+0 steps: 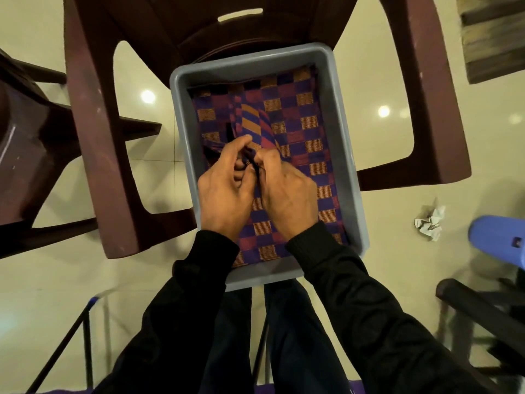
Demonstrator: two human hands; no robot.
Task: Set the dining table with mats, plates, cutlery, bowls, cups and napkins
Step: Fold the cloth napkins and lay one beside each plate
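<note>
both hands are pinching a raised fold of the checked mat [298, 132] lying in the grey tub [343, 155] on the brown chair [93, 155], left hand [227, 191] at 9 o'clock of the right hand [287, 194]. their fingertips are tucking into the cloth, partly hidden, and anything under the mat is staying covered. crumpled paper [429, 223] is lying at 3 o'clock of the tub.

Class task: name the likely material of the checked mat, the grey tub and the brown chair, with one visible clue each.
Checked mat: woven cloth, seemingly; it folds in the grip.
Grey tub: probably plastic; smooth matte moulded rim.
Brown chair: likely moulded plastic; scuffed, slightly glossy.
</note>
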